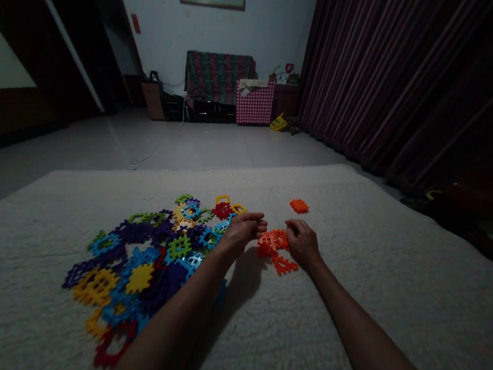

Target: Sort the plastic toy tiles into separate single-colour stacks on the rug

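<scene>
My left hand (245, 231) hovers between a colourful heap and a small orange group, its fingers stretched loosely to the right with nothing seen in them. At the orange group's right edge, my right hand (304, 243) has its fingers curled in against an orange toothed building piece (273, 240); the fingertips are partly hidden. Just below lies another orange piece (285, 265), a frame with an opening. A solid orange piece (299, 206) rests apart, beyond my right hand. The heap of interlocking pieces (179, 247) spreads left, in purple, blue, green, yellow and red, partly covered by my left forearm.
Everything lies on a pale, textured mat (348, 309) over a tiled floor (215, 142). A low cabinet with a checked cloth (255, 103) stands against the far wall. Dark curtains (381, 76) hang at the right. A thin cable (143, 158) lies on the floor.
</scene>
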### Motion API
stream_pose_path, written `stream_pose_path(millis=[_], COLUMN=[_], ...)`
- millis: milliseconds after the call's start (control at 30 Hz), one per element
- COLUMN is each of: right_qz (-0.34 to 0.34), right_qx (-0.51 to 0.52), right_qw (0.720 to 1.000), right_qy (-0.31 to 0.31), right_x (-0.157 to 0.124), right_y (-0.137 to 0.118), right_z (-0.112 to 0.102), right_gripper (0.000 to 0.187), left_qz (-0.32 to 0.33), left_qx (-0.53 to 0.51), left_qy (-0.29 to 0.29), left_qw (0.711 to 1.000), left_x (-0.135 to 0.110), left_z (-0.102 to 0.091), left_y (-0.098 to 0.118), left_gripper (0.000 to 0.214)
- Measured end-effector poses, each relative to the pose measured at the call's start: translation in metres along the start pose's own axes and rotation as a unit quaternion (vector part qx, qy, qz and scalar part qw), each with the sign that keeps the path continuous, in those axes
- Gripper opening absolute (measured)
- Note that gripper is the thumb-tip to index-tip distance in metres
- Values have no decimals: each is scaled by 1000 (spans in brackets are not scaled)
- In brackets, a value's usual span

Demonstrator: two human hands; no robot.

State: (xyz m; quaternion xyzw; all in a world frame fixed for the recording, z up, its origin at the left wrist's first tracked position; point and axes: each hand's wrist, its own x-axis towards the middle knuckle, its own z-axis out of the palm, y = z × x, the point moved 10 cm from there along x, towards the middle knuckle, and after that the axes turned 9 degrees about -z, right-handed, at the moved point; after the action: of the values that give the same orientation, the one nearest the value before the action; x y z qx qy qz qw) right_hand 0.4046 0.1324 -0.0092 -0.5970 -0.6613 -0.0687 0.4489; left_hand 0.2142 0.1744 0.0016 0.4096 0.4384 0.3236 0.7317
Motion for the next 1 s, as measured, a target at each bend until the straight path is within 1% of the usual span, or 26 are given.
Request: stream_pose_path(millis=[67, 133, 167, 233, 300, 333, 367, 400, 433, 500, 533, 567, 600, 633, 667, 700, 733, 767, 800, 833, 867, 900, 1000], right_qz=[-2, 0, 4, 11, 16, 17, 18, 18, 19, 22, 23, 24, 25, 26, 27, 27, 27, 27, 28, 29, 30, 31, 35], right_qx=[-4, -4, -3, -2, -1, 0, 1, 2, 2, 2, 1, 1, 0, 0, 1, 2, 3, 4, 6, 7, 9, 10, 16], right_qw=[1000, 1000, 1000, 1000, 1000, 1000, 1000, 1000, 1000, 1000, 1000, 1000, 1000, 1000, 1000, 1000, 1000, 1000, 1000, 1000, 1000, 999, 999], right_qy=[-2, -3, -3, -5, -5, -4, -2, -2, -2, -1, -1, 0, 0, 1, 2, 2, 2, 2, 3, 3, 4, 4, 6], right_x=[1, 2, 2, 2, 2, 2, 3, 3, 3, 3, 3, 3, 3, 3, 3, 3, 3, 3, 3, 3, 3, 3, 3], right_y=[-1, -1, 0, 3, 4, 5, 6, 6, 6, 7, 8, 8, 9, 9, 10, 10, 10, 10, 10, 10, 10, 9, 8], right_z=[1, 2, 3, 4, 5, 5, 5, 5, 5, 6, 6, 6, 6, 5, 5, 5, 5, 5, 5, 5, 5, 5, 4], right_gripper=[23, 23, 22, 22, 21, 21, 21, 21, 21, 21, 21, 21, 21, 21, 21, 21, 21, 21, 21, 21, 22, 22, 23], left_qz=[-31, -21, -2, 58, 122, 140, 143, 136, 126, 117, 123, 134, 149, 162, 186, 217, 237, 249, 261, 273, 283, 291, 301], left_qx=[-70, -99, -96, -37, 86, 149, 195, 217, 215, 190, 197, 233, 296, 382, 473, 554, 622, 679, 717, 740, 753, 759, 768], left_qy=[-14, -25, -25, -3, 21, 15, -1, -21, -33, -20, -3, 8, 12, 0, -17, -25, -35, -33, -16, -8, 7, 21, 52], left_qw=[997, 995, 995, 998, 989, 979, 970, 966, 968, 974, 973, 963, 943, 910, 861, 804, 745, 689, 646, 615, 595, 582, 563], left_x=[-10, -19, -23, -30, -37, -39, -41, -42, -42, -45, -48, -53, -59, -66, -76, -87, -97, -105, -111, -116, -119, -120, -113], left_z=[-2, -7, -13, -29, -42, -45, -45, -46, -48, -56, -59, -59, -54, -46, -36, -27, -20, -16, -15, -15, -17, -20, -34], left_y=[1, 7, 11, 23, 33, 36, 35, 34, 33, 35, 36, 37, 34, 26, 14, 2, -13, -28, -39, -47, -51, -52, -42], left_gripper=[29, 28, 27, 23, 18, 16, 13, 13, 15, 23, 26, 27, 28, 28, 28, 30, 32, 31, 27, 25, 23, 22, 18])
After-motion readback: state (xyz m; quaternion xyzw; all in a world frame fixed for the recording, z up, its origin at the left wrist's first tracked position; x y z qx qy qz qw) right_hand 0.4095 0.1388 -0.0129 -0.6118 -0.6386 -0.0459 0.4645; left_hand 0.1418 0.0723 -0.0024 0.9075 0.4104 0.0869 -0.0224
